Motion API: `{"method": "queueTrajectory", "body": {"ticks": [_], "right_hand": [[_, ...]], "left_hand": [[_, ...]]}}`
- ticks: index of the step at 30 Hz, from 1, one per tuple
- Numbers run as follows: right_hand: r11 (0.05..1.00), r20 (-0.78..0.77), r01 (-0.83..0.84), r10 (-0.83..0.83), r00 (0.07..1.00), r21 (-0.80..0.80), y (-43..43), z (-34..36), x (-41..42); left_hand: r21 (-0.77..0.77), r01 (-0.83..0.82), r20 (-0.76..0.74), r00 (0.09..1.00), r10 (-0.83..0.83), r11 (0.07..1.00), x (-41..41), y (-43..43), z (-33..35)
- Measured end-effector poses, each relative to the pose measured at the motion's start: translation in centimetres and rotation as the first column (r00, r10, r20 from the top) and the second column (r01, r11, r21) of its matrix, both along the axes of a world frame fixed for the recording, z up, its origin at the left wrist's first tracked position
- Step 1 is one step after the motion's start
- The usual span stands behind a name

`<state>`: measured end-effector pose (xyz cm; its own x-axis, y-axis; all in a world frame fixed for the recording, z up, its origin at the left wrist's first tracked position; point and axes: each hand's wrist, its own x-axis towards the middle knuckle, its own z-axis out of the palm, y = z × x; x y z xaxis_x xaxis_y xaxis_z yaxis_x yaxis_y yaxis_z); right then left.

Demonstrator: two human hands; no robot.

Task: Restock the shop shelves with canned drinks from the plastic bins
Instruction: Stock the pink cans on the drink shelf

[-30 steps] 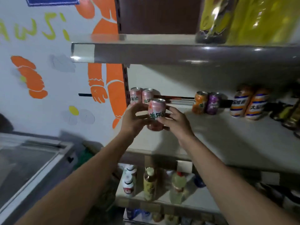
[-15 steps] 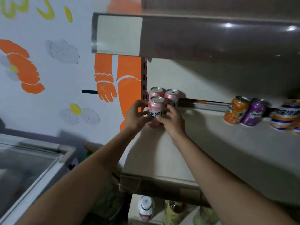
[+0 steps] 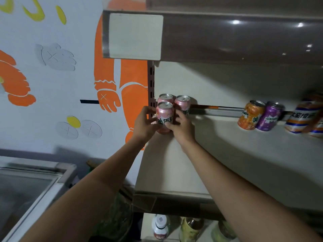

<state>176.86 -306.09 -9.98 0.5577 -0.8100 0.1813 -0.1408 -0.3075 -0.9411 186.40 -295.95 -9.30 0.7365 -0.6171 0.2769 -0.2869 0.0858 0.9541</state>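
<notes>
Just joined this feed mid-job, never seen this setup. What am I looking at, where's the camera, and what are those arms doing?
No machine here: the arms are a person's own, and the one picture comes from a wide-angle camera on their head, looking forward and down. The left hand and right hand both grip a pink can at the left back of the shelf, just in front of two more pink cans. Whether it already stands on the shelf is unclear. Farther right at the back stand an orange can, a purple can and blurred striped cans. Bottles show below; a freezer sits lower left.
</notes>
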Motion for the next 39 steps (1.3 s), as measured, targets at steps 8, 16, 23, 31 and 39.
{"method": "queueTrajectory", "body": {"ticks": [8, 16, 23, 31, 39], "right_hand": [[1.000, 0.026, 0.008, -0.008, 1.000, 0.009, 0.0, 0.1, 0.6], [0.999, 0.030, 0.030, -0.029, 0.999, -0.023, -0.1, -0.2, 0.7], [0.999, 0.176, -0.029, 0.025, 0.984, 0.018, -0.6, 0.7, -3.3], [0.996, 0.338, 0.052, -0.074, 0.938, 0.075, -2.8, 5.0, -18.4], [0.909, 0.397, 0.413, -0.400, 0.826, 0.057, -5.9, 9.5, -44.1]], "left_hand": [[-0.020, -0.004, 0.026, 1.000, 0.005, 1.000, 0.5, -0.5, -0.6], [-0.011, 0.024, 0.025, 0.999, -0.024, 1.000, 1.0, -0.9, -0.8], [-0.150, -0.074, 0.184, 0.978, 0.101, 0.986, -2.9, 1.2, 0.3], [-0.170, 0.258, 0.024, 0.966, -0.257, 0.951, -15.6, -4.1, 5.0], [-0.181, 0.627, 0.103, 0.778, -0.620, 0.757, -38.6, -13.0, 9.7]]}}
